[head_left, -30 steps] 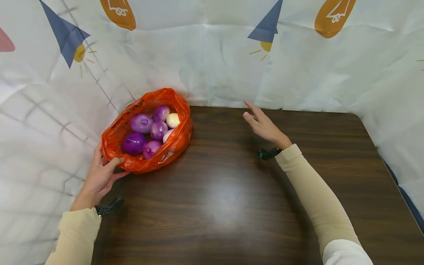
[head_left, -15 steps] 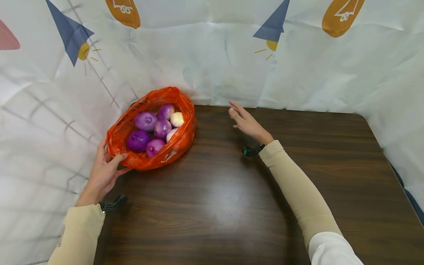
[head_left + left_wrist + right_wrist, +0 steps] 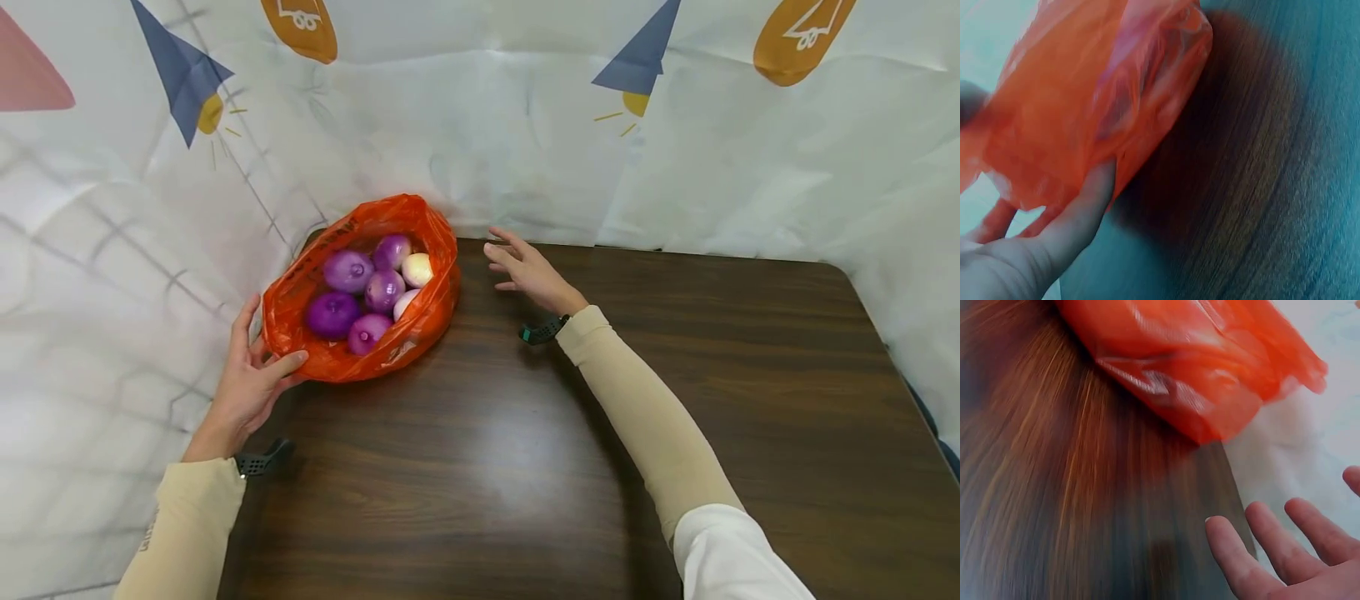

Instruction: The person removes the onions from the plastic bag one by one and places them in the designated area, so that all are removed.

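An orange-red plastic bag (image 3: 424, 327) stands with its mouth wide at the table's far left. Inside it lie several onions, mostly purple like this onion (image 3: 333, 315), and a paler onion (image 3: 417, 270). My left hand (image 3: 249, 385) holds the bag's near left side, thumb at the front and fingers round the outer left. In the left wrist view the thumb (image 3: 1088, 203) lies against the orange plastic. To the bag's right, my right hand (image 3: 534, 273) hovers with fingers extended, apart from the bag. The right wrist view shows its spread fingers (image 3: 1232, 550) and a gap to the plastic.
The dark wooden table (image 3: 480, 483) reaches to a white printed sheet (image 3: 465, 117) hanging behind it and along the left side. A dark band sits on the left wrist (image 3: 264, 458) and another at the right wrist (image 3: 543, 331).
My right hand has moved left toward the bag, its fingers still extended. My left hand keeps its hold on the bag. The whole head view has shifted slightly.
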A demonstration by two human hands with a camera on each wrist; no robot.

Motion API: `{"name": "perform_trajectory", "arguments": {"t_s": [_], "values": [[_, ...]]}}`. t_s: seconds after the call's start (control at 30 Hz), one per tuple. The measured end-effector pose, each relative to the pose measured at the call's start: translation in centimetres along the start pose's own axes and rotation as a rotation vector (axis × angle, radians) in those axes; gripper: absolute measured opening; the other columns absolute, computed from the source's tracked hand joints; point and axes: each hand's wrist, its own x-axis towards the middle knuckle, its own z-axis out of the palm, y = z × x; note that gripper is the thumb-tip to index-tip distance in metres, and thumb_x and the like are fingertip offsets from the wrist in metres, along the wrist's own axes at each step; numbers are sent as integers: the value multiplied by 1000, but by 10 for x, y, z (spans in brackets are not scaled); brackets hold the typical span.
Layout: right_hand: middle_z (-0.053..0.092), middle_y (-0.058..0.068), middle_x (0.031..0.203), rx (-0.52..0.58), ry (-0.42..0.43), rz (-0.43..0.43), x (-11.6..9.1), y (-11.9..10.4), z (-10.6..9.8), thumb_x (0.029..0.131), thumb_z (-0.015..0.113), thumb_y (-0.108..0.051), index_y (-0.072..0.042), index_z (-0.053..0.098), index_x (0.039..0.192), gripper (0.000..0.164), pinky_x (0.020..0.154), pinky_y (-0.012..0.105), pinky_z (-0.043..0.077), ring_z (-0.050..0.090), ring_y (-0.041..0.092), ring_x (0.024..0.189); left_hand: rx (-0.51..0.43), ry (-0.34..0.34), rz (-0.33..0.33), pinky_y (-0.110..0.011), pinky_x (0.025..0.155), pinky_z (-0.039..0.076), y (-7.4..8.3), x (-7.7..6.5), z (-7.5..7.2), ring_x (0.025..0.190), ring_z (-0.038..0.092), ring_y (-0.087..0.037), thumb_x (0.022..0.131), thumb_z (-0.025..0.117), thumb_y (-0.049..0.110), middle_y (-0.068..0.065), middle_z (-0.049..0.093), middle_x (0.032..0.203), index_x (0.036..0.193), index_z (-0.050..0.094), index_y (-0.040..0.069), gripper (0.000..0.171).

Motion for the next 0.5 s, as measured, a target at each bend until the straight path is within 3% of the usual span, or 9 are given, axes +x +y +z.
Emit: {"name": "perform_trajectory", "arguments": {"t_s": [0.23, 0.5], "values": [[38, 8, 165, 125, -15, 21, 23, -5, 20, 104, 60, -41, -31, 31, 163, 66, 115, 60, 45, 42, 36, 151, -26, -28, 44, -35, 80, 65, 0, -4, -3, 123, 66, -10, 100, 52, -13, -3, 30, 163, 164, 14, 35, 88], [45, 9, 161, 144, 9, -22, 46, -20, 38, 103, 65, -31, -26, 40, 159, 62, 115, 58, 46, 55, 33, 140, 31, 74, -5, -33, 80, 65, 5, -15, -7, 108, 73, -6, 101, 57, -4, 4, 51, 141, 165, 11, 31, 85]]}}
